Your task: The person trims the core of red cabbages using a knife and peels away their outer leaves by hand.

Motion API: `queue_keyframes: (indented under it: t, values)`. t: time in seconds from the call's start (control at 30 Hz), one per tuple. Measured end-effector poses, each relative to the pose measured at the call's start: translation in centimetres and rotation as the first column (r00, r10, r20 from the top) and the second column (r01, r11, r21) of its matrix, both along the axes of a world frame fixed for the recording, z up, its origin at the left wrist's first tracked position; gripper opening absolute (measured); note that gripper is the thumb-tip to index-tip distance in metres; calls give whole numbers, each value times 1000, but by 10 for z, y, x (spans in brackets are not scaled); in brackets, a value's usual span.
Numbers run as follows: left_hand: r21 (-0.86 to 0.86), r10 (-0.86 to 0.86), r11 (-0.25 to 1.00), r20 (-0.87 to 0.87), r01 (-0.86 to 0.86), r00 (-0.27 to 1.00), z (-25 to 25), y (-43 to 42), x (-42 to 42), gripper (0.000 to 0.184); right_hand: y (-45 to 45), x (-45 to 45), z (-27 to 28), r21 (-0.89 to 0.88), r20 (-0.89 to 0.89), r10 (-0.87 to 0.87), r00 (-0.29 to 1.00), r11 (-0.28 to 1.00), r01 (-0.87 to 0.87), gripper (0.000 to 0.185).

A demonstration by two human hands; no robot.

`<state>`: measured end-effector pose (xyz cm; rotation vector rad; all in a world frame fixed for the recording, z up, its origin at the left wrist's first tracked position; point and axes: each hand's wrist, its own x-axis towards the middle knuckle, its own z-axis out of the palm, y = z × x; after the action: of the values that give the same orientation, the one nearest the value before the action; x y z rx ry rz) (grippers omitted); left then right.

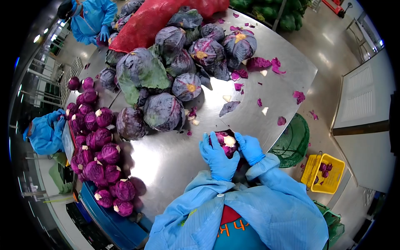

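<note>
My left grip [219, 161] is closed around a purple cabbage [229, 141], white cut stem showing, at the near side of the steel tabletop [164, 156]. My right grip [251, 149] is at the cabbage's right side, fingers bent; cannot tell whether it clasps anything. Left: peeled heads [100, 138] in a cluster, pale stems showing. Far: untrimmed heads [163, 111] heaped beside a red mesh sack [141, 27]. Far right: leaf scraps [258, 63]. Right, on floor: yellow basket [339, 171], purple pieces inside.

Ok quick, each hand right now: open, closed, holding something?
Left hand: closed on a purple cabbage.
Right hand: curled close beside that cabbage; whether it grips anything can't be told.
</note>
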<state>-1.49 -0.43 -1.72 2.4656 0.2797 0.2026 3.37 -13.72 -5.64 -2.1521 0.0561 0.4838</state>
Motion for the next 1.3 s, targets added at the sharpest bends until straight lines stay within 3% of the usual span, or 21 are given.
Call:
queue_keyframes:
  t: [0.13,0.23,0.27,0.37,0.4,0.5,0.6,0.77,0.8,0.83,0.87,0.9,1.0,1.03,1.07,1.1,1.17,1.2,1.23,1.27,1.3]
  values:
    - [-49,-25,999,-14,24,1000,-3,5,-4,101,-6,-7,27,-91,-103,39,994,995,-48,53]
    - [8,-65,998,-14,65,998,3,10,-4,100,4,-5,17,191,280,-133,951,978,80,56]
    - [39,-88,995,-11,89,996,8,10,-2,100,-3,3,20,213,257,19,966,974,-76,61]
    - [68,-96,992,-138,106,986,19,5,3,99,-7,25,14,-10,146,272,951,962,-274,53]
    - [70,-93,992,-115,102,989,18,4,4,100,-3,31,27,-112,132,279,951,958,-266,41]
    - [55,-87,994,-40,89,995,9,5,2,98,-1,47,32,-72,-13,293,956,953,-293,33]
    - [3,-103,995,61,103,993,5,13,7,94,1,44,13,62,93,103,990,992,-109,32]
    - [6,-208,978,138,209,968,-2,27,6,95,-1,30,-19,283,25,-299,954,917,280,23]
    - [-69,-160,983,160,172,974,-6,30,3,95,-11,29,-27,288,18,-386,922,885,365,20]
    - [-145,-113,980,179,139,977,-14,35,-5,96,-30,28,-47,482,-183,-506,843,701,525,15]
    - [-219,-66,969,199,110,978,-24,42,-10,97,-60,24,-61,456,-151,-548,823,699,550,14]
    - [-327,-50,937,218,122,975,-36,57,-14,100,-96,18,-63,261,-58,-494,868,831,491,16]
    - [-479,-29,869,194,121,980,-45,79,-25,100,-196,-14,-90,65,-37,-476,879,876,477,20]
    - [-453,-54,879,210,146,976,-43,80,-24,98,-202,-20,-69,-239,244,-379,893,869,434,28]
    - [-427,-85,887,227,178,970,-41,80,-23,97,-185,-22,-20,-454,378,-271,885,779,433,39]
    - [-403,-122,890,239,212,963,-38,78,-23,96,-185,-23,-25,-457,572,-209,793,722,520,46]
    - [-299,-281,888,249,350,927,-30,76,-14,100,-152,-13,-1,-299,433,-355,828,810,504,45]
    - [-242,-387,863,248,443,888,-26,79,-6,102,-127,-8,7,-69,259,-406,876,897,436,45]
    - [-182,-488,827,238,533,839,-21,83,2,105,-101,-4,13,184,77,-400,913,906,382,44]
    - [-77,-613,760,246,646,751,-15,89,11,109,-75,-1,6,292,-2,-303,953,911,290,43]
    - [-68,-567,801,231,595,790,-13,88,11,112,-52,3,-5,403,-63,-191,980,893,200,43]
